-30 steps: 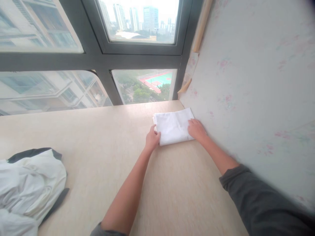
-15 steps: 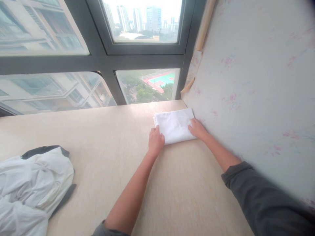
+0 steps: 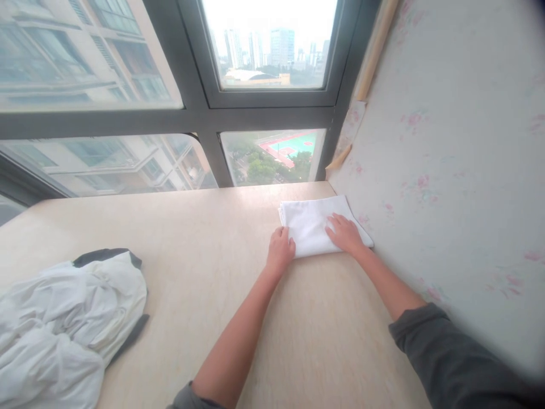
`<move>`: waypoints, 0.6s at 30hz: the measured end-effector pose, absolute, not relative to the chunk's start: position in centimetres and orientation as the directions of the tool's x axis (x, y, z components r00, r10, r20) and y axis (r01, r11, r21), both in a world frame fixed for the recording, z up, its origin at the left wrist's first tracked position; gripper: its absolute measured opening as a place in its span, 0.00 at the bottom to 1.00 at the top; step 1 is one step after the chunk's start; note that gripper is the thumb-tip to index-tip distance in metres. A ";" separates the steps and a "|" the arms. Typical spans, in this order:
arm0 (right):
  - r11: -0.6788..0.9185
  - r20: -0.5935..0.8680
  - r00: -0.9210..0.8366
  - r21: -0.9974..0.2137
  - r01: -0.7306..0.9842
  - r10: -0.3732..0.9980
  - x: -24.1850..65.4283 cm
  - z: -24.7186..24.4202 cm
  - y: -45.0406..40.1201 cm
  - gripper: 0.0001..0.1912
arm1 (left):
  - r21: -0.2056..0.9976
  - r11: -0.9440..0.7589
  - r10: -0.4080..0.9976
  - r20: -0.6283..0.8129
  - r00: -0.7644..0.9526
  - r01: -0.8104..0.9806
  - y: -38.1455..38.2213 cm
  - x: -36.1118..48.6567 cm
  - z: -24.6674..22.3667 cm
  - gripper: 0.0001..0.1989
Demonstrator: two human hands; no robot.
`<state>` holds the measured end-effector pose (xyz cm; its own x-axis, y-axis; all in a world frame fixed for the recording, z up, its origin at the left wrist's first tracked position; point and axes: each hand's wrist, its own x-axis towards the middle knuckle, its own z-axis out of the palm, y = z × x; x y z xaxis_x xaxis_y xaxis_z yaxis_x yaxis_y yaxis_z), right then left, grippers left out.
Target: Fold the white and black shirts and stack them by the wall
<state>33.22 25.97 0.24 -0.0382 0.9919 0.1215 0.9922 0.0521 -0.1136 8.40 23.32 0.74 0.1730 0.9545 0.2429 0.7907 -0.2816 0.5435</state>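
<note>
A white cloth [image 3: 313, 223], folded into a flat rectangle, lies on the pale surface beside the papered wall. My left hand [image 3: 281, 249] grips its left edge, thumb on top and fingers curled at the side. On the cloth's right part my right hand [image 3: 344, 232] rests flat, palm down with the fingers spread. Layered edges show at the cloth's left end. Under my right forearm the cloth's right corner reaches the wall.
Crumpled white fabric with dark trim [image 3: 72, 324] lies at the left on the pale surface [image 3: 204, 227]. A grey-framed window [image 3: 162, 122] borders the far edge. The floral wall [image 3: 460, 170] rises at the right, with peeling paper near the corner.
The view has shifted left, so everything sits further right. My right hand has moved inward from the cloth's right edge and lies flatter, uncovering the right corner. My left hand stays at the left edge.
</note>
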 end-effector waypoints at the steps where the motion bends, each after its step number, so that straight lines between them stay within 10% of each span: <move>1: 0.058 0.131 -0.044 -0.104 0.993 0.990 33.2 0.5 25.9 0.26 | 0.534 -0.279 0.955 0.242 0.172 0.798 22.7 8.0 0.8 0.17; 10: 0.078 0.422 -0.045 -0.061 0.995 0.905 28.4 0.4 18.0 0.22 | 0.439 -0.163 0.972 0.225 0.067 0.884 10.6 -4.2 2.7 0.14; 18: 0.276 0.493 -0.147 -0.200 0.940 0.858 25.2 -3.7 9.3 0.24 | 0.186 0.568 0.709 0.384 -0.591 0.802 1.9 -24.4 7.5 0.37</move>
<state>25.16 9.31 -3.74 -0.1469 0.8575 0.4931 0.9403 0.2758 -0.1996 -24.38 1.95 7.54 -0.5909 0.7095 0.3840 0.8021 0.5676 0.1855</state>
